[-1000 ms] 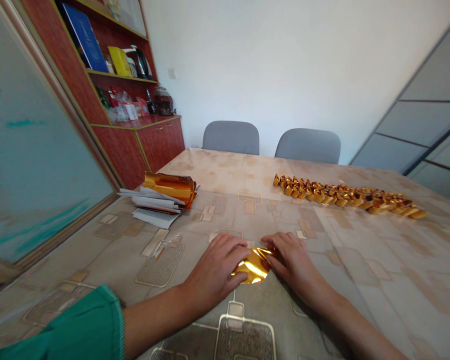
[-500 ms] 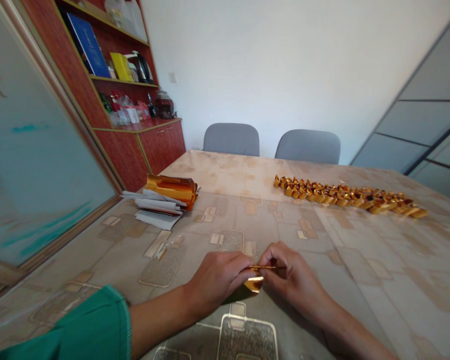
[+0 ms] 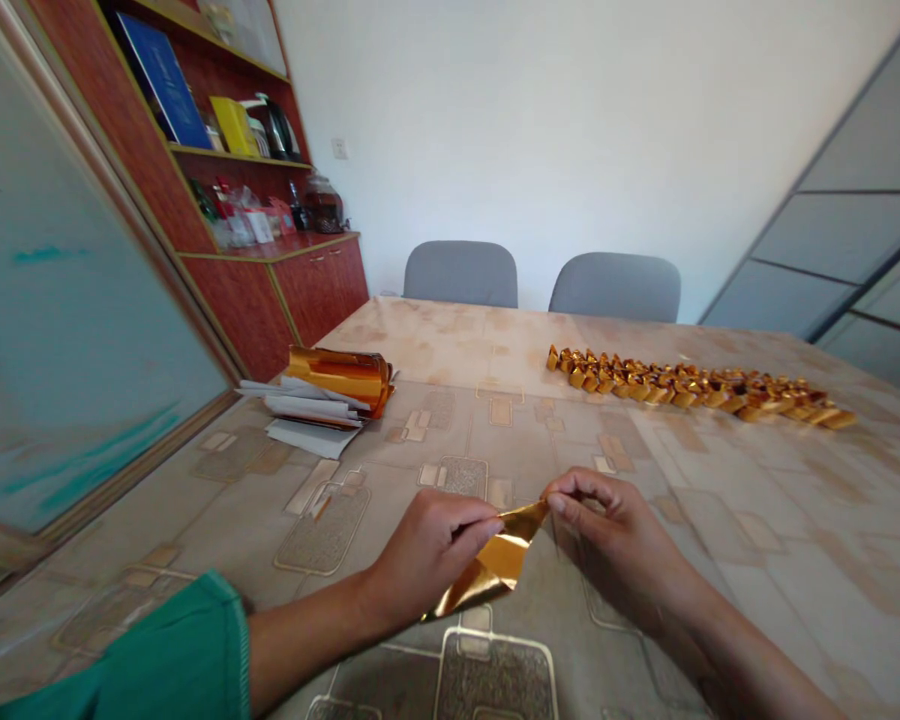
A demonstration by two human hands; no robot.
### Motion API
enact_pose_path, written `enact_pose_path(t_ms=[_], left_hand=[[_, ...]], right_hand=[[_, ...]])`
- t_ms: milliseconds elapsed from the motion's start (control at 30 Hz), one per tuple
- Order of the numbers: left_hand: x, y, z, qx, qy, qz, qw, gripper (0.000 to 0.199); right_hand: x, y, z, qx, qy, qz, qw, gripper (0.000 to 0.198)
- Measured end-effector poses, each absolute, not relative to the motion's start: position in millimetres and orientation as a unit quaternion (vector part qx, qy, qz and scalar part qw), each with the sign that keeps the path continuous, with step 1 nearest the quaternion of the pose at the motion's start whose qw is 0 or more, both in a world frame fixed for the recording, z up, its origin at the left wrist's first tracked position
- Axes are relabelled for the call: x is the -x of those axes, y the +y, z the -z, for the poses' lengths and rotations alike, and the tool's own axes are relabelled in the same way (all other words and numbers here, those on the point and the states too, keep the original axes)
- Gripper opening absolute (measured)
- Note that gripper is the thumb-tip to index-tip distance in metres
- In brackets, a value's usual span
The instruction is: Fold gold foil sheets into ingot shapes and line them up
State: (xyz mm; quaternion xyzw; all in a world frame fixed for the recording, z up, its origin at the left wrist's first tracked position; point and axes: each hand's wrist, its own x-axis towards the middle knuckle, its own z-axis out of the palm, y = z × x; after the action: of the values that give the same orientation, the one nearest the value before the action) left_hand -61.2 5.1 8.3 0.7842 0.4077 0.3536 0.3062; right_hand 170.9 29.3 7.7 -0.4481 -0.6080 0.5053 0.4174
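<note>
Apparently mid-fold, the left hand pinches the gold foil sheet at its upper edge, the right hand its right tip, and the next crease likely wants even pressure.

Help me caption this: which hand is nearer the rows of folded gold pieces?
Right. The right hand is on the near side of the rows of folded gold pieces; the left hand is farther off, left of their left end.
</note>
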Motion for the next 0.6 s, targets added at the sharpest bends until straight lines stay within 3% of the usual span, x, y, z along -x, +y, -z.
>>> enact_pose_path(t_ms=[133, 300, 467, 600], left_hand=[[60, 2, -14, -0.722, 0.446, -0.41, 0.335, 0.034], [55, -1, -17, -0.655, 0.459, -0.469, 0.375, 0.032], [50, -2, -16, -0.648, 0.452, -0.476, 0.386, 0.031], [52, -3, -16, -0.624, 0.415, -0.474, 0.462, 0.029]], right_hand=[[-166, 25, -20, 0.466, -0.551, -0.543, 0.428, 0.038], [-143, 5, -20, 0.334, -0.557, -0.684, 0.332, 0.05], [-132, -4, -13, 0.281, -0.555, -0.715, 0.321, 0.03], [-135, -2, -11, 0.296, -0.565, -0.69, 0.343, 0.031]])
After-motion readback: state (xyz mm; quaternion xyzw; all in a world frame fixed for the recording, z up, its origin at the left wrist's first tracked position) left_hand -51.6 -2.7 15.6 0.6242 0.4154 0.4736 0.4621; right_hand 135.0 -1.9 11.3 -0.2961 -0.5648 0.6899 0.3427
